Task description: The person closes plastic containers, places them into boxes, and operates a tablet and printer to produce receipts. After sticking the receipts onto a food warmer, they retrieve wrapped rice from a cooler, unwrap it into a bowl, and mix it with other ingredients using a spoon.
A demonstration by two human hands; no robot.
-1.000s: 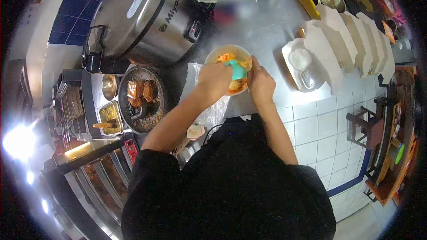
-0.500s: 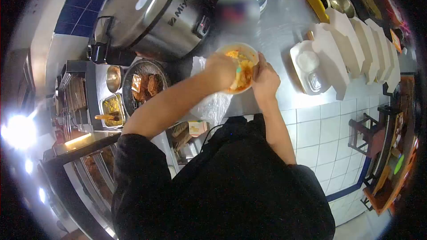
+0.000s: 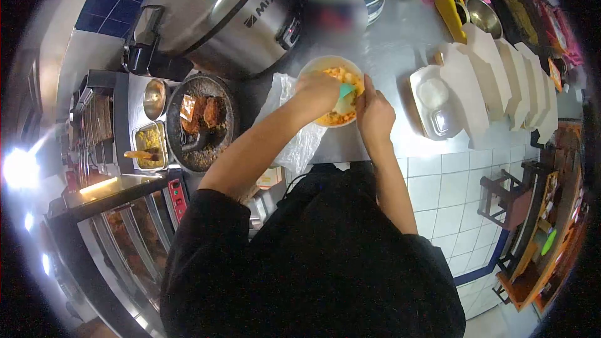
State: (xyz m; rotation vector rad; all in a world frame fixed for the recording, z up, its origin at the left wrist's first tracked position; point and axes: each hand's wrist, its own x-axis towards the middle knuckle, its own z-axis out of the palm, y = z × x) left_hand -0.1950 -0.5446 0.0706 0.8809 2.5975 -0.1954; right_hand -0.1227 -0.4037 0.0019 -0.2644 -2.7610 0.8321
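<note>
A round pale bowl (image 3: 323,62) holds orange and yellow food, some of it in pale chunks. My left hand (image 3: 318,92) is closed over the bowl, around a teal utensil (image 3: 345,91) whose end shows among the food; the handle is hidden by my fingers. At the bowl's right edge, my right hand (image 3: 375,112) grips the rim. Crumpled clear plastic (image 3: 300,147) lies beside and below the bowl, partly under my left forearm.
A large steel Miyako cooker (image 3: 231,19) stands at upper left, above a dark stone mortar (image 3: 203,122) with browned food. Metal containers (image 3: 150,144) sit farther left. Open paper boxes (image 3: 479,91) line the right side.
My left hand and the teal utensil have shifted slightly within the bowl, and more of the teal part shows. The view has moved a little; my right hand still grips the rim.
</note>
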